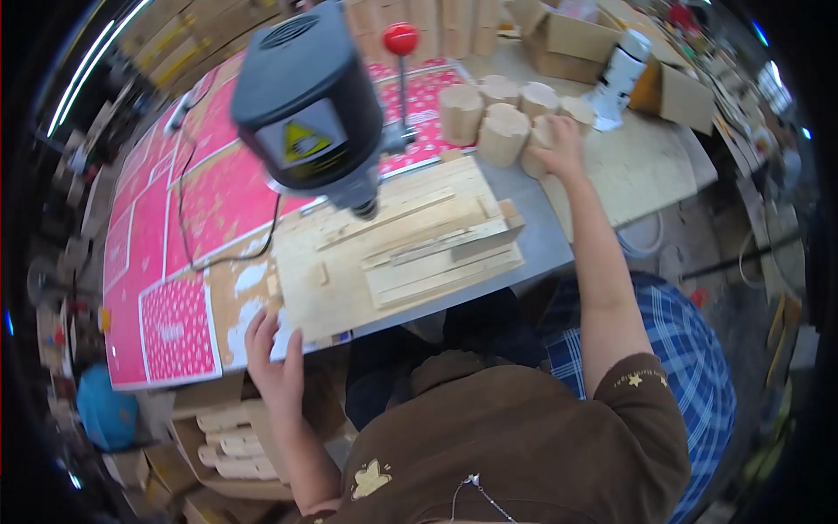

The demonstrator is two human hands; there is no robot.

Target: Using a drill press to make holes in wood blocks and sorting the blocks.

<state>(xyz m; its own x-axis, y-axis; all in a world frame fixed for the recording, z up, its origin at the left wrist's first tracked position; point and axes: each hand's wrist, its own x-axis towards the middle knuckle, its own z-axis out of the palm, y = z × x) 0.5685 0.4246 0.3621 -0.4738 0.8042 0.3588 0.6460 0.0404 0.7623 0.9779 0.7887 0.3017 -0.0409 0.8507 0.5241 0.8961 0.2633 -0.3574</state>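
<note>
My right hand [559, 144] reaches out to the far right and closes around a pale wooden block [539, 148] in a cluster of several similar rounded blocks [489, 118]. My left hand [272, 362] rests with fingers spread on the near edge of the wooden jig board [401, 253], holding nothing. A drill press head [310, 100], dark with a yellow warning label and a red-knobbed lever [401, 39], hangs over the board between my hands.
The bench carries a pink patterned sheet [175, 236] and a black cable [227, 258]. Cardboard boxes [576, 44] and a white bottle [621, 74] stand at the back right. A box of wooden pieces [231, 445] sits below my left hand, with a blue object [105, 410] beside it.
</note>
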